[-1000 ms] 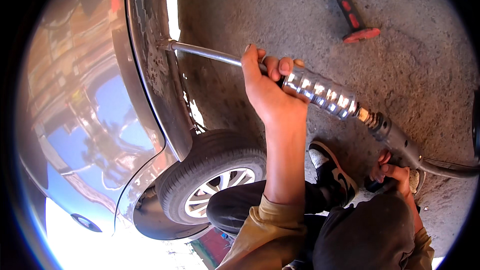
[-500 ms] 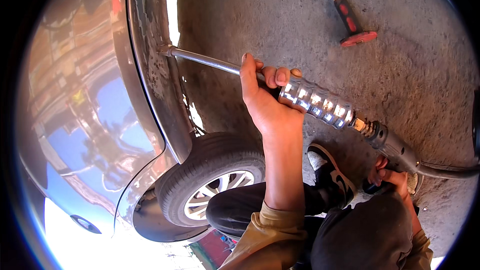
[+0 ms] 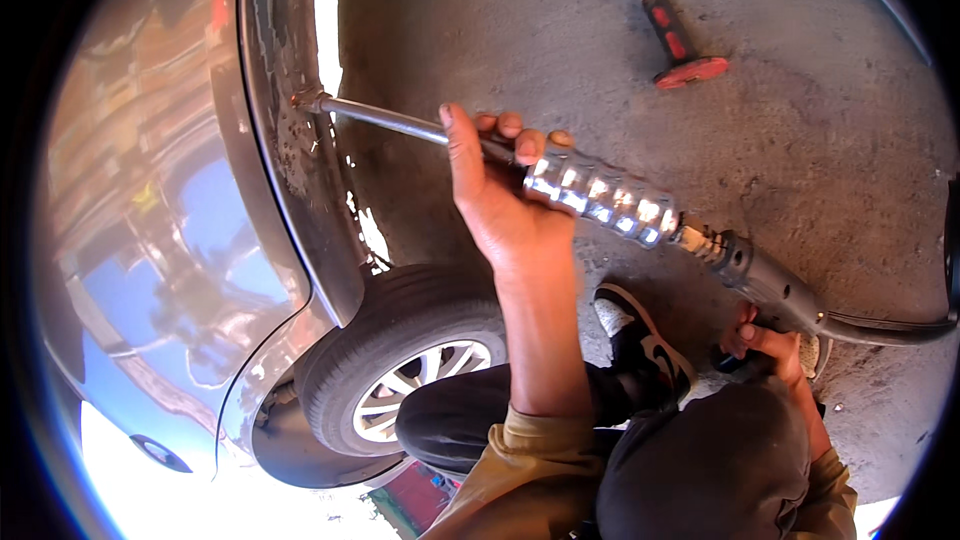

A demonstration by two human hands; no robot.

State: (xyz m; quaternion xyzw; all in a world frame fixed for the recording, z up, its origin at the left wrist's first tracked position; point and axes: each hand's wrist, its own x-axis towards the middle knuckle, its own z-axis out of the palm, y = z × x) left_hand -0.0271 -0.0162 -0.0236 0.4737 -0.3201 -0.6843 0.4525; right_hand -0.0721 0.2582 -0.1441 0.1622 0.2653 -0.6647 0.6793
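My left hand is closed around the front end of the ribbed chrome weight of a slide hammer dent puller. Its thumb stretches along the steel shaft. The shaft's tip meets the worn lower edge of a car body panel, where a small orange spot shows. Behind the weight sit a brass-coloured fitting and a grey gun-like body with a thick cable. Beneath that body, my right hand is wrapped around a dark handle, partly hidden.
A car wheel stands below the shaft, close to my bent knees. On the concrete floor lies a chisel with a red-and-black grip and red guard. My shoe rests under the puller. The cable runs off rightward.
The whole view has shifted, so the car, tool and chisel appear farther left. Both hands keep their grips, and the shaft's tip stays at the panel edge.
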